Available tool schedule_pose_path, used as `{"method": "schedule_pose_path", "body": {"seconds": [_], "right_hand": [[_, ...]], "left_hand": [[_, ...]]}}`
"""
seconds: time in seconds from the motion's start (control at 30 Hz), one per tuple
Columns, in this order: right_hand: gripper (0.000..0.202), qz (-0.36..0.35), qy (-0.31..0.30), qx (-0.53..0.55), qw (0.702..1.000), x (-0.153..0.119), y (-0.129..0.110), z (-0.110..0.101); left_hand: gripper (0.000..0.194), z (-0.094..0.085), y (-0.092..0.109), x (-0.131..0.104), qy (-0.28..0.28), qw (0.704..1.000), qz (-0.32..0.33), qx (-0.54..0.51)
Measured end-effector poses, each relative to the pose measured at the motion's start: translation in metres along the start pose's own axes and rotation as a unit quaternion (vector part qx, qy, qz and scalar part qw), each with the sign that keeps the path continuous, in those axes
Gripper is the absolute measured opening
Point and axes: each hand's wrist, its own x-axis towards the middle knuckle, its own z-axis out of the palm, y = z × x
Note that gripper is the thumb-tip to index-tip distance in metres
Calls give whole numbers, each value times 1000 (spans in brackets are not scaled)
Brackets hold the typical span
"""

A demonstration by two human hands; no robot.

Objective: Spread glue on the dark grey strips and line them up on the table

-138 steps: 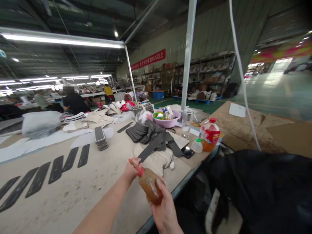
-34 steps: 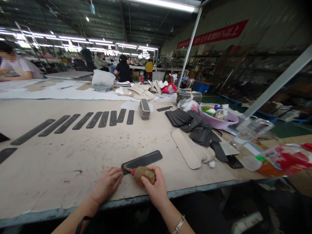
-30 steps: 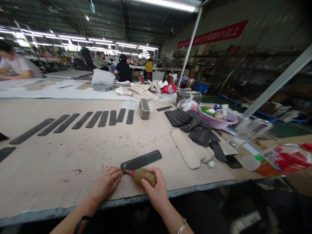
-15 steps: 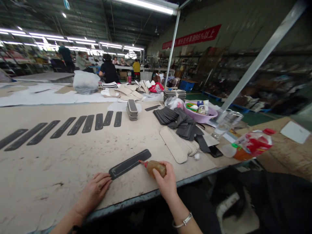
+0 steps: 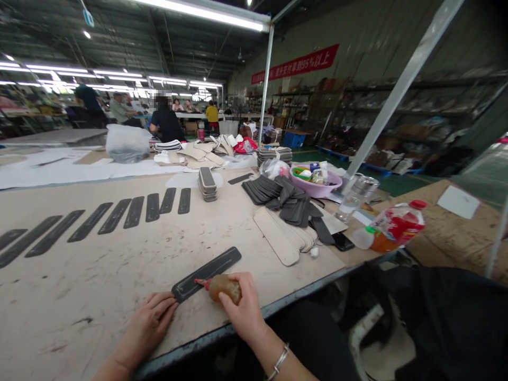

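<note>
A dark grey, round-ended strip (image 5: 216, 264) lies slantwise on the table in front of me, with a thin pale line traced inside its edge. My left hand (image 5: 153, 323) has its fingers together at the strip's near left end, pinching it. A brownish squeeze bottle (image 5: 223, 289) with a red nozzle is in the grip of my right hand (image 5: 246, 307). The bottle is tipped over, and its nozzle points left over the strip's lower long edge. Whether the tip touches the strip I cannot tell.
Several similar strips (image 5: 115, 216) lie in a row at left. Near the middle stands a small stack (image 5: 207, 185). At right are dark pieces (image 5: 283, 196), beige pieces (image 5: 280, 238), a purple basin (image 5: 317, 188) and a drink bottle (image 5: 400, 225). People sit farther back.
My right hand has moved the squeeze bottle left and toward me along the strip, from its far right end to near its middle. My left hand stays at the strip's end. The view has shifted slightly.
</note>
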Motion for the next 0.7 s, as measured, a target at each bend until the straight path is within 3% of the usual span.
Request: {"method": "schedule_pose_path", "body": {"seconds": [0.37, 0.7], "right_hand": [[29, 61, 152, -81, 983, 28, 36, -48], [27, 90, 158, -91, 979, 32, 35, -55]], "left_hand": [[27, 6, -6, 0, 12, 1000, 2, 20], [24, 11, -10, -6, -2, 1000, -8, 19]]}}
